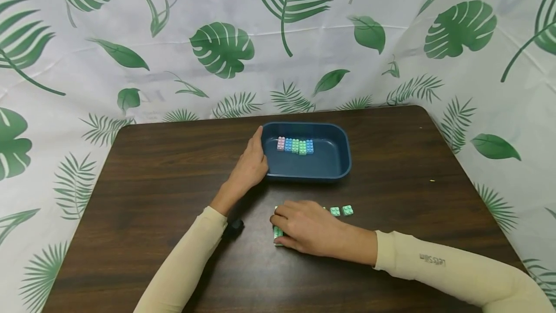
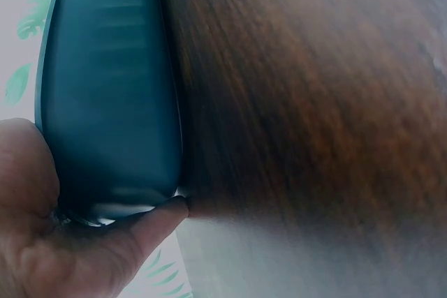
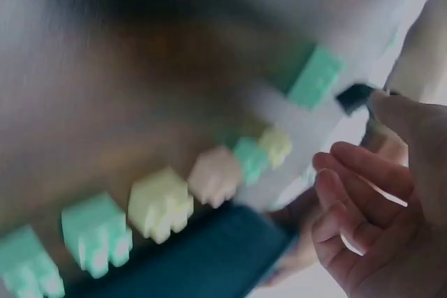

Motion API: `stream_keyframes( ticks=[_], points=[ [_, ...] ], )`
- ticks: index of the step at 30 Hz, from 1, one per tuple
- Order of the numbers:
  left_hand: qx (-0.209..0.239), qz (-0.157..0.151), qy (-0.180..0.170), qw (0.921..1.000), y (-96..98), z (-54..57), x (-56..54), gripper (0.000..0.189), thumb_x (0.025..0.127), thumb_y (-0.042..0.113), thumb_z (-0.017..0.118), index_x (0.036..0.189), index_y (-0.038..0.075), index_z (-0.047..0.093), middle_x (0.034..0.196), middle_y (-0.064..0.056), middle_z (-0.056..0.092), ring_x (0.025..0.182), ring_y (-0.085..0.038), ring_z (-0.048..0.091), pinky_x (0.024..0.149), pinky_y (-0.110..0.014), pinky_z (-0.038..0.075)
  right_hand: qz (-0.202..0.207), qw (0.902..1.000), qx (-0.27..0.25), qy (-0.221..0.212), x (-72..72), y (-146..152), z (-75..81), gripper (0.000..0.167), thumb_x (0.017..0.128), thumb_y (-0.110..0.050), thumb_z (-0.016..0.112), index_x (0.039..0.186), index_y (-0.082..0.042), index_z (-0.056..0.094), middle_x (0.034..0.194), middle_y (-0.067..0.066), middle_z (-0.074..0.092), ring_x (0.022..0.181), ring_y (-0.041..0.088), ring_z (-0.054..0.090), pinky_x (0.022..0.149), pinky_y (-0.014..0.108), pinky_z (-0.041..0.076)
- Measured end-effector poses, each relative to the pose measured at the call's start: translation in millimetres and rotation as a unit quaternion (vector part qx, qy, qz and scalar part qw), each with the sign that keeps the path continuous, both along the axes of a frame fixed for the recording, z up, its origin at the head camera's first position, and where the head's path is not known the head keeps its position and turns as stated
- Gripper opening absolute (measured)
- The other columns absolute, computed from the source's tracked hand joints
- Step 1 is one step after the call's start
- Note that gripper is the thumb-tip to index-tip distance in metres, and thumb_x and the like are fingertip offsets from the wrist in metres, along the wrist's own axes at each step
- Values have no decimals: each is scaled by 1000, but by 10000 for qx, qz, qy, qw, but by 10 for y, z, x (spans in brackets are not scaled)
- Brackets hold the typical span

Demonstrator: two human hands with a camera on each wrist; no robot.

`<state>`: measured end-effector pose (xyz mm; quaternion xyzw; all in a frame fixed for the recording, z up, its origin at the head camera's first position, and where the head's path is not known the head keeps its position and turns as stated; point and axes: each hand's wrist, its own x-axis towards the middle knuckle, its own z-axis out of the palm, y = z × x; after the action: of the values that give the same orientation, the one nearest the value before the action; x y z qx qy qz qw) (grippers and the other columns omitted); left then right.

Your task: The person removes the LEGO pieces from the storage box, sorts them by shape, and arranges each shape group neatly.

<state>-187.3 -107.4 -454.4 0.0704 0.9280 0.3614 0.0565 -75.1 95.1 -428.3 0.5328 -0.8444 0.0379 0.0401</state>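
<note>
My left hand (image 1: 249, 165) grips the left end of a dark blue tray (image 1: 304, 177), thumb at the rim and a finger (image 2: 157, 225) along the lower edge in the left wrist view. Inside the tray, pink, blue and green toy bricks (image 1: 295, 146) stand side by side. My right hand (image 1: 310, 226) hovers low over the table around a longer green brick (image 1: 278, 232). In the right wrist view its fingers (image 3: 363, 172) are loosely bent, thumb apart, and the green brick (image 3: 315, 78) lies beyond them. A row of small bricks is partly hidden behind this hand.
The row holds small green (image 3: 96, 232), yellow (image 3: 160, 204) and pink bricks (image 3: 215, 174) in front of the tray. A black object (image 1: 236, 226) shows by the left wrist. The dark wooden table (image 1: 165, 173) meets a leaf-print cloth (image 1: 173, 62) at the back.
</note>
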Motion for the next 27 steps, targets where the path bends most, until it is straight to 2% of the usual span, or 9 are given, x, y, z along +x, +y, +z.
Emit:
stream_keyframes(
  ticks=[5, 11, 18, 27],
  points=[
    [35, -21, 40, 10000, 12, 2, -6, 72, 109, 9, 40, 171, 13, 5, 174, -19, 24, 154, -40, 39, 120, -58, 42, -199, 9979, -562, 238, -207, 107, 168, 35, 100, -47, 72, 118, -17, 76, 109, -5, 74, 95, 11, 66, 78, 26, 59],
    [88, -37, 3, 10000, -5, 24, 9, 74, 108, 8, 41, 172, 13, 3, 174, -20, 23, 153, -41, 41, 121, -57, 42, -538, 9887, -1352, 366, -539, 240, 187, 27, 95, -35, 79, 112, -15, 77, 104, -3, 73, 90, 12, 68, 75, 27, 60],
    [109, -23, -81, 9999, 3, 13, 13, 75, 108, 8, 41, 172, 14, 2, 175, -19, 22, 155, -38, 39, 124, -56, 39, -1160, 9866, -1022, 515, -857, 403, 150, 28, 98, -36, 76, 115, -15, 76, 109, 1, 75, 98, 17, 73, 78, 33, 63],
    [84, -33, 8, 10000, -4, 2, -11, 74, 107, 7, 41, 171, 12, 4, 174, -20, 23, 156, -38, 37, 124, -55, 38, -1769, 9816, -658, 299, -1416, 635, -7, 29, 95, -27, 81, 120, -13, 76, 115, 4, 76, 103, 21, 73, 76, 38, 63]
  ],
)
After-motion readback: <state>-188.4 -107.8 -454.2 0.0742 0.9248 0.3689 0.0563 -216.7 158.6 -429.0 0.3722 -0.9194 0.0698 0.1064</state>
